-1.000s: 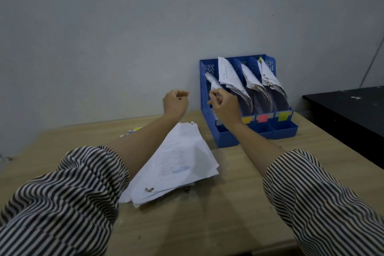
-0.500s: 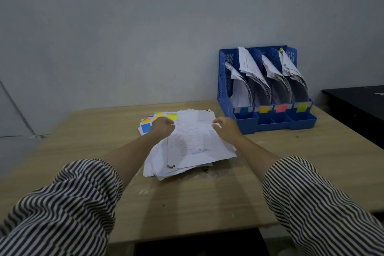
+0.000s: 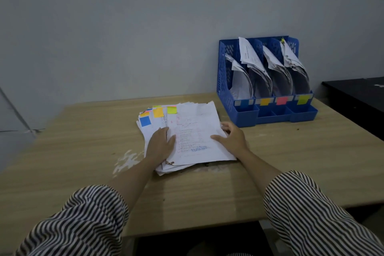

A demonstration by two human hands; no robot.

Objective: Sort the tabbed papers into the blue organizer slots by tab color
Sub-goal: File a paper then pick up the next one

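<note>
The stack of papers (image 3: pixel 182 137) lies on the tabletop (image 3: pixel 83 151), just left of the blue organizer (image 3: pixel 266 81). Both hands rest flat: the left hand (image 3: pixel 161 143) presses the stack, the right hand (image 3: pixel 231 137) touches the top sheet's edge. Best to read that sheet's tab first, then lift it alone.

Blue perforated plastic organizer (image 3: pixel 225 72), 4 slots; front labels L to R: blue (image 3: pixel 243 102), orange (image 3: pixel 264 101), pink-red (image 3: pixel 281 100), yellow-green (image 3: pixel 302 99). White paper stack (image 3: pixel 193 139) w/ red + blue writing; tabs blue (image 3: pixel 145 121), orange (image 3: pixel 158 112), yellow-green (image 3: pixel 171 110). Light wood-grain table (image 3: pixel 83 151), white paint smears. Sleeves (image 3: pixel 79 224) black/white striped. Wall (image 3: pixel 124 27) pale grey. Black surface (image 3: pixel 357 93) far right.
</note>
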